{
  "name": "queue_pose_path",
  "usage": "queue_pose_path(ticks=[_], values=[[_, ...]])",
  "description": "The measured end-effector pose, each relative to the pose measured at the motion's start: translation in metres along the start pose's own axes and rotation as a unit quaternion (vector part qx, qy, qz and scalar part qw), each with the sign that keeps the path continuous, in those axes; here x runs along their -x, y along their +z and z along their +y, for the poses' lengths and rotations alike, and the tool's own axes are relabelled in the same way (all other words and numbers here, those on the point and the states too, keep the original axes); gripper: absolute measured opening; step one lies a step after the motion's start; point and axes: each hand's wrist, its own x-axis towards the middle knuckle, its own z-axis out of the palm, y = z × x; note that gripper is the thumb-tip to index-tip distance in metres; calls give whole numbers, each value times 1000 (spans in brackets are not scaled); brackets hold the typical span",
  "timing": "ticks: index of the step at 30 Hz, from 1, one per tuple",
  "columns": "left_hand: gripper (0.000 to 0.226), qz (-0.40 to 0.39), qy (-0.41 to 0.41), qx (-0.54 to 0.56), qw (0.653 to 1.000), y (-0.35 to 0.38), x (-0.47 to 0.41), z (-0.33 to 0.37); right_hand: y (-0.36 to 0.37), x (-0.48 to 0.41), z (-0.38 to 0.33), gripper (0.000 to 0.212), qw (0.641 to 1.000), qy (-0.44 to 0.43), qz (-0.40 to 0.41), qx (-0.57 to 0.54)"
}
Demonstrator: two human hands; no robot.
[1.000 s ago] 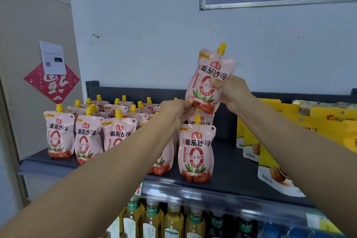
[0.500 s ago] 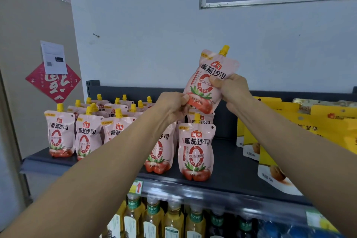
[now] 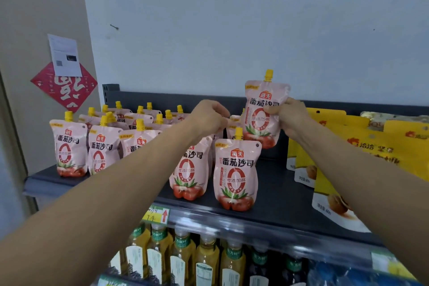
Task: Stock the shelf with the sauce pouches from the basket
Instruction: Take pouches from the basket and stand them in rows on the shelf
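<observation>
Snack bags: yellow nut packets [image 3: 362, 158] standing at right.
Bottles: yellow drinks [image 3: 183, 260] lining the tier below.
Price tag: yellow label [image 3: 156, 215] sitting above them.
Wall: red diamond decoration [image 3: 66, 90] hanging under a white notice [image 3: 64, 55].

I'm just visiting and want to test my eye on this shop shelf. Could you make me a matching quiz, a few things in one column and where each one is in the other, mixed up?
Things:
1. held sauce pouch
2. yellow snack bags
3. drink bottles
4. red diamond decoration

Places:
A. on the lower shelf, under the pouches
B. on the beige wall at the left
C. in the right hand, above the top shelf
D. at the right end of the top shelf

Pairs: 1-C, 2-D, 3-A, 4-B
</observation>
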Motion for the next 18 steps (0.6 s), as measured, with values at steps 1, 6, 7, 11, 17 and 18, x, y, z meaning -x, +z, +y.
queue_pose_path(ticks=[1,6,7,11,17,18], values=[[25,-27,10,-33,999,2,3,-2,-1,-1,12,24,1000,15,-5,15],[38,-78,45,-188,978,9,3,-17,0,-2,63,22,997,65,-31,41],[37,-81,49,-200,975,10,1,-20,1,-2,71,22,997,63,-33,39],[24,-69,51,-201,976,15,-2,-27,11,1,99,24,996,57,-43,46],[16,-51,59,-213,974,17,-6,-31,14,1,113,22,994,52,-55,83],[16,-46,61,-213,974,18,-6,-32,14,2,113,23,993,49,-63,91]])
